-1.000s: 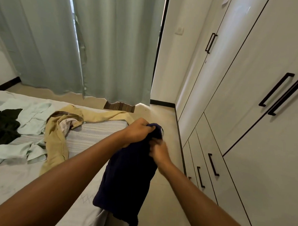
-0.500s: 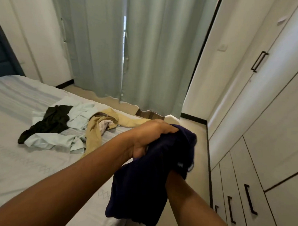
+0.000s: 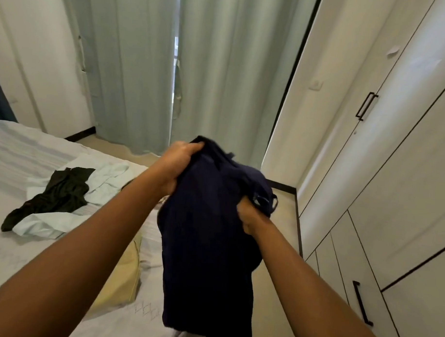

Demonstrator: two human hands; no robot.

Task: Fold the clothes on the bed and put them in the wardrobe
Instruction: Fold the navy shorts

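Change: the right hand (image 3: 250, 217), half a second ago buried under the cloth, is now out and bunching a fold. The left hand (image 3: 177, 164) has lifted its end higher, so the navy garment (image 3: 208, 243) is drawn out a little between them.
Hands: both grasping. The left has its fingers curled over the top edge. The right is clenched on a gathered fold, lower and on the wardrobe side.
Garment position: held in the air, off the bed (image 3: 16, 257), above its wardrobe-side edge. The bulk hangs straight down below the hands.
Handling (judgement): soft, limp and light, probably a knit. It drapes with no stiffness and is not fragile or slippery. It will not hold a shape in mid-air, so folding wants a flat lay.
Where to hold (judgement): find two matching points on the top edge, shoulders or waistband, and shake it open. Which part is gripped now is not readable.
Surface: pale sheet, lightly rumpled. A tan garment (image 3: 121, 278) lies near the wardrobe-side edge. Further across the bed a black garment (image 3: 56, 192) lies on top of a pale green shirt (image 3: 107, 174), both unfolded.
Room: closed white wardrobe (image 3: 392, 174) with dark handles, and drawers below. A narrow strip of floor (image 3: 282, 221) runs between bed and wardrobe. Grey-green curtains (image 3: 220, 67) hang at the far end.
Progress (judgement): early. Nothing is seen folded yet.
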